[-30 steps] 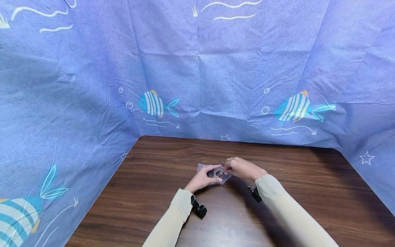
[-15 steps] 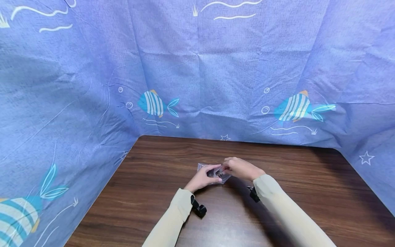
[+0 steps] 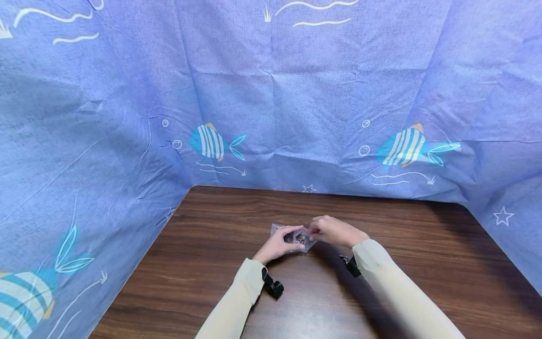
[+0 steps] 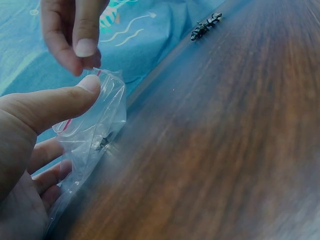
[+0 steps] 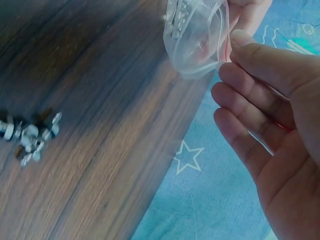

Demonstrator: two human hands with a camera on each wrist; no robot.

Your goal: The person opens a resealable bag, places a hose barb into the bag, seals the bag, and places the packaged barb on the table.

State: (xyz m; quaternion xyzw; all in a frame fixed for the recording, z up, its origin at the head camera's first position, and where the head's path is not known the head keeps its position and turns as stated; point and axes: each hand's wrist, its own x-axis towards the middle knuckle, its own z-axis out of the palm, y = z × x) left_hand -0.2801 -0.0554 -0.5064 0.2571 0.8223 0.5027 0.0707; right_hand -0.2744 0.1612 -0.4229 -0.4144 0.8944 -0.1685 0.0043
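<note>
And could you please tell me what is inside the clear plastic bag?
Small silvery pieces show through the bag, too blurred to count. In the head view, the left hand covers part of it, so anything there is hidden.

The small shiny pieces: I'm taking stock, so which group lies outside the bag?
The loose pile on the tabletop, with no plastic around it; the other group sits inside the clear bag in the left hand.

Brown wood-grain table [image 3: 203, 263], small pile of metal pieces [image 5: 34, 137] on it
</note>
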